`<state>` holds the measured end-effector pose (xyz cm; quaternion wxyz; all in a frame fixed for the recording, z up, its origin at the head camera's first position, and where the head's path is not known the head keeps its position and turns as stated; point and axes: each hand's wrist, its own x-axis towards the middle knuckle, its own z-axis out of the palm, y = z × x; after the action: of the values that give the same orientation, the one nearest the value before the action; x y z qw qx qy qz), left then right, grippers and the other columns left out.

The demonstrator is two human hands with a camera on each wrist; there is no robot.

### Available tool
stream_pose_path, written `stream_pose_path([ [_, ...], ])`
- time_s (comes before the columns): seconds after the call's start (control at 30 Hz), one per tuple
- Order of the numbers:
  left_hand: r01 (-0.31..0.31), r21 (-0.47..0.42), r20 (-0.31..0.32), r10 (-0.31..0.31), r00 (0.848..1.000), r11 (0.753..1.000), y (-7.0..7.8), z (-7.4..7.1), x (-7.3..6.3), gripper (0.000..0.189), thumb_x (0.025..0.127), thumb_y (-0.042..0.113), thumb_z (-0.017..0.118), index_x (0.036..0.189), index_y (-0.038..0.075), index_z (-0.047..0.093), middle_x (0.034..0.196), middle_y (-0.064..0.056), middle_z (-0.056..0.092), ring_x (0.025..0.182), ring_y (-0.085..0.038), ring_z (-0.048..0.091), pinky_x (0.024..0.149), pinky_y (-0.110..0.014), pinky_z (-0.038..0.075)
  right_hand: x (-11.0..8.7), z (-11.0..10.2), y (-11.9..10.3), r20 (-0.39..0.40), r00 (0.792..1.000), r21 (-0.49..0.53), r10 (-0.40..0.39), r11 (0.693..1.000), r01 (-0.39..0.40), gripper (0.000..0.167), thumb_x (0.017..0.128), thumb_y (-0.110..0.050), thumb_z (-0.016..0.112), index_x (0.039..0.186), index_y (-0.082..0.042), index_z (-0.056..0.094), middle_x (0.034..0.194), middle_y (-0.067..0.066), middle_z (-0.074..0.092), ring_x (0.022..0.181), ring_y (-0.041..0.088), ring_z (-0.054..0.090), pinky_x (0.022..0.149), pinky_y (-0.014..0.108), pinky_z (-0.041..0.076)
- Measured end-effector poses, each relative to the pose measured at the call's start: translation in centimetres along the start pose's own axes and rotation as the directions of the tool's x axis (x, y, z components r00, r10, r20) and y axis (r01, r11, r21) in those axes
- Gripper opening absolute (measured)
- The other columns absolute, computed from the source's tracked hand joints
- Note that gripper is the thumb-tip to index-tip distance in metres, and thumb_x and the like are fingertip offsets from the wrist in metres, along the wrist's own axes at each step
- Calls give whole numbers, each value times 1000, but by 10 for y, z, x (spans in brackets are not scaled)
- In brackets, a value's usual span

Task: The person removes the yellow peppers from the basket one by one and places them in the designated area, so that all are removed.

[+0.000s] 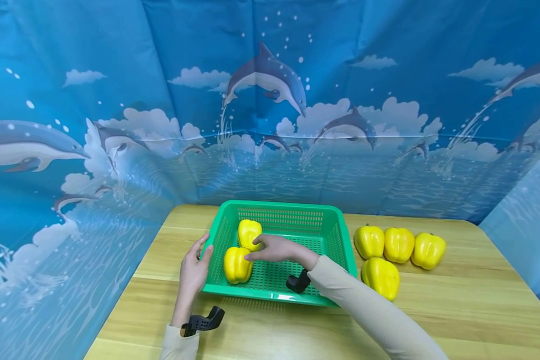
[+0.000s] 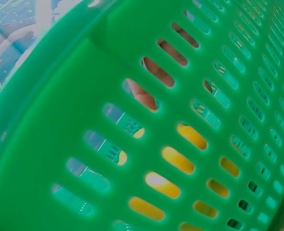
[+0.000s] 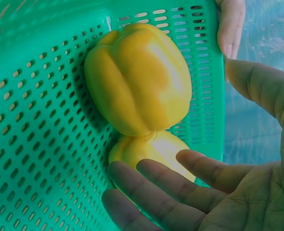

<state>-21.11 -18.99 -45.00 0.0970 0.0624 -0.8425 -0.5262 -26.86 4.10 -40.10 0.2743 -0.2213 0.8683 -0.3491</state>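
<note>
Right sleeve (image 1: 373,315): crosses green basket (image 1: 270,204), near right.
Right hand (image 1: 276,249): fingers spread, empty, by two peppers (image 1: 237,266).
Left hand (image 1: 193,270): near-straight, touching left rim (image 1: 215,225).

My three views: one wide, two close on the basket (image 1: 252,293).
From above the near side of the table (image 1: 459,285), my head view faces forward and down, past the far edge (image 1: 405,220) to the backdrop (image 1: 270,175). My left-wrist view peers in from outside, almost against a slotted wall (image 2: 60,120); my right-wrist view looks closely inside, sharing two peppers (image 3: 142,82) and the left hand (image 1: 195,267) with the head view.
</note>
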Motion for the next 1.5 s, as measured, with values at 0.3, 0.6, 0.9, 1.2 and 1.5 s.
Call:
stream_pose_path([
  [0.3, 0, 5, -6, 0, 1000, 1000, 0, 1, 1, 41, 100, 26, 50, 140, 20, 48, 64, -3, 32, 42, -14, 27, 41, -24, 25, 11, 6, -2, -15, 1000, -10, 9, 1000, -9, 72, 87, -48, 64, 137, 0, 44, 134, 15, 49, 117, 25, 50, 91, 40, 43],
  [0.6, -11, -12, -6, 11, 1000, 1000, 1, 3, 1, 41, 100, 26, 50, 140, 19, 48, 63, -3, 34, 42, -14, 29, 41, -24, 26, 20, 12, -4, -5, 999, -23, 54, 998, -54, 74, 85, -51, 64, 136, 0, 46, 133, 15, 50, 118, 26, 50, 91, 41, 43],
  [0.9, -10, 13, -14, 10, 1000, 1000, 0, 2, 1, 40, 100, 26, 49, 140, 18, 48, 64, -3, 35, 43, -14, 30, 41, -24, 26, 26, 20, -4, -3, 997, -19, 73, 997, -74, 77, 82, -55, 66, 132, 2, 50, 131, 15, 51, 116, 27, 50, 90, 41, 44],
  [1.2, 4, 12, -10, -4, 1000, 1000, 1, 2, 1, 40, 101, 25, 49, 140, 18, 49, 67, -4, 35, 44, -15, 30, 42, -24, 26, 29, 25, -1, -4, 996, -1, 88, 996, -88, 79, 81, -53, 69, 131, 3, 47, 122, 14, 54, 104, 23, 53, 85, 39, 46],
  [1.5, 6, 4, -5, -6, 1000, 1000, -1, 2, 1, 40, 101, 28, 49, 140, 20, 48, 67, -4, 36, 42, -13, 30, 41, -25, 28, 31, 29, 1, -11, 995, 22, 96, 995, -96, 79, 80, -53, 70, 129, 4, 46, 112, 12, 56, 96, 20, 53, 81, 38, 46],
])
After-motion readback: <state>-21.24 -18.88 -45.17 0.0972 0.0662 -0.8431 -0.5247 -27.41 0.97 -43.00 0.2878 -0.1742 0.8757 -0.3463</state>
